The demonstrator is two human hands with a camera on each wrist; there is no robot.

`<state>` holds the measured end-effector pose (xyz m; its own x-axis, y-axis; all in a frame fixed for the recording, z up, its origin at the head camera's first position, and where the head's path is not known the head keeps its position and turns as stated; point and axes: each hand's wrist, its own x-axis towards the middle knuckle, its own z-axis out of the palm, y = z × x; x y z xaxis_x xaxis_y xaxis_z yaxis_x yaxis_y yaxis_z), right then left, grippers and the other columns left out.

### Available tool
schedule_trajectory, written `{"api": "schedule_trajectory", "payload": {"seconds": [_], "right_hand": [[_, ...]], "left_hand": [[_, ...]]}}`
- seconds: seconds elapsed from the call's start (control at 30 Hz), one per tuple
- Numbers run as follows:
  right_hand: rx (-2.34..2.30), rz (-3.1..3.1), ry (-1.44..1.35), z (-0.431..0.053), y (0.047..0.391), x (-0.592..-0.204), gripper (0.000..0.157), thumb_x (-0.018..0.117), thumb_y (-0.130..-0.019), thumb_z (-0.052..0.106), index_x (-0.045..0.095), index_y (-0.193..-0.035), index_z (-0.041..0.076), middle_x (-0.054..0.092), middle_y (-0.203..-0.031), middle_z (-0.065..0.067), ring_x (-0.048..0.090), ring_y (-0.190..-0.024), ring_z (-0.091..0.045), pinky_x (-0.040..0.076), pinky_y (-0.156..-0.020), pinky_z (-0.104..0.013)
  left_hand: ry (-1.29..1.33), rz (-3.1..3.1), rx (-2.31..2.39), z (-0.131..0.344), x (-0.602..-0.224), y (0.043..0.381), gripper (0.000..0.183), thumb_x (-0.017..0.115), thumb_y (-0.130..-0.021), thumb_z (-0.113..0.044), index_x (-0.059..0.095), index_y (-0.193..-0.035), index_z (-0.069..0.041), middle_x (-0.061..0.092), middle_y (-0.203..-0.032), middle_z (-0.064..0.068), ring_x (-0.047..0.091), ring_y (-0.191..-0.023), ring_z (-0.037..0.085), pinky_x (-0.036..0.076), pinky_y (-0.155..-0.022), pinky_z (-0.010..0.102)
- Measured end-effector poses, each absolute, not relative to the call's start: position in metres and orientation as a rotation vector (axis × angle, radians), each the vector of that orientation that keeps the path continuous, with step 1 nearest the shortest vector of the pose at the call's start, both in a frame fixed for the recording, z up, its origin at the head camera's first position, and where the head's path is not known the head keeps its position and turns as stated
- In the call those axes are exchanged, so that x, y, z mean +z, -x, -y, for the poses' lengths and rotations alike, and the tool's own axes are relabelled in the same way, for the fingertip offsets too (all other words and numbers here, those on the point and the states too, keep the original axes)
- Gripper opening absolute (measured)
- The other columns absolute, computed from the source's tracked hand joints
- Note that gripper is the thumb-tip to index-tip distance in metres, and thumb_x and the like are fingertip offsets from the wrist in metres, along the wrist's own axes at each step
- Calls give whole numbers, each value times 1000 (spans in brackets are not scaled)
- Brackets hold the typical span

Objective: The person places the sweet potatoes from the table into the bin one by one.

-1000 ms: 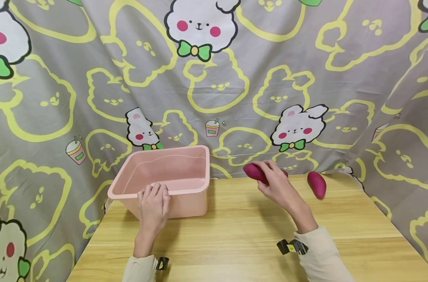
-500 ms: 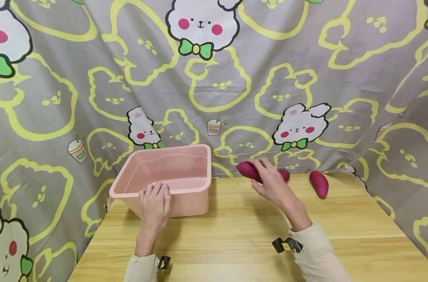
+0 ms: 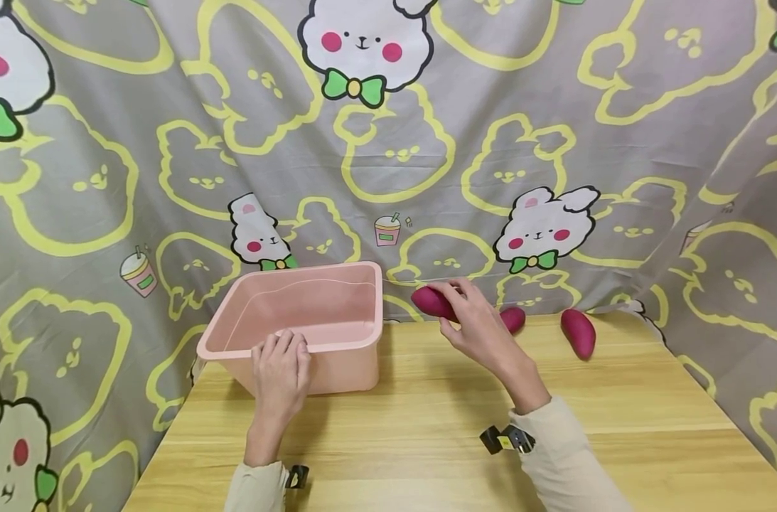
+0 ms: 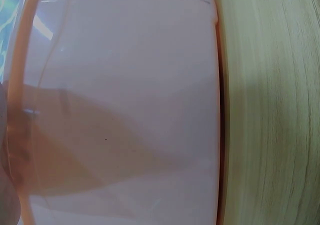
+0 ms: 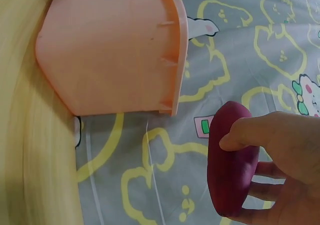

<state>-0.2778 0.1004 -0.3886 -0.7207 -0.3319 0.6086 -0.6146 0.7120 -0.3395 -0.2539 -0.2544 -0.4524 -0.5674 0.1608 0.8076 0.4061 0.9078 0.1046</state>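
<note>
My right hand [image 3: 480,331] grips a dark magenta sweet potato [image 3: 430,301], held above the table to the right of a pink plastic bin [image 3: 346,371]. In the right wrist view the thumb lies across the sweet potato [image 5: 230,172], with the fingers behind it. My left hand [image 3: 279,373] holds the front rim of the bin, fingers curled over the edge. The left wrist view is mostly filled by the bin's outer wall [image 4: 125,55]. Inside, the bin's visible floor is bare; the front part is hidden by the near wall.
Two more sweet potatoes lie near the table's back edge: one [image 3: 512,320] partly behind my right hand, another [image 3: 579,334] farther right. A patterned grey curtain [image 3: 420,192] hangs behind the wooden table [image 3: 414,441] and along its sides.
My right hand has moved left toward the bin with the sweet potato, uncovering more of the one behind it. The left hand and the bin have stayed in place.
</note>
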Motion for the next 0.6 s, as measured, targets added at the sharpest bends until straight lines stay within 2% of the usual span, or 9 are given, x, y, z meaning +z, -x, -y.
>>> {"api": "schedule_trajectory", "payload": {"seconds": [0.2,0.6], "right_hand": [[753,2405,-735,-95,276,-386,65,78,-80,-3,60,-139,14,54,-132,-15,57,-119,-33,54,-92,-51],[777,2353,-792,-71,276,-378,62,80,-81,1,59,-138,11,57,-129,-12,61,-113,-29,55,-94,-45]], "left_hand": [[405,2176,-349,254,-453,255,33,33,-103,-23,56,-85,-9,59,-88,12,53,-87,37,37,-81,53],[398,2195,-355,255,-452,254,35,30,-104,-23,56,-85,-9,59,-88,12,53,-88,38,36,-82,53]]}}
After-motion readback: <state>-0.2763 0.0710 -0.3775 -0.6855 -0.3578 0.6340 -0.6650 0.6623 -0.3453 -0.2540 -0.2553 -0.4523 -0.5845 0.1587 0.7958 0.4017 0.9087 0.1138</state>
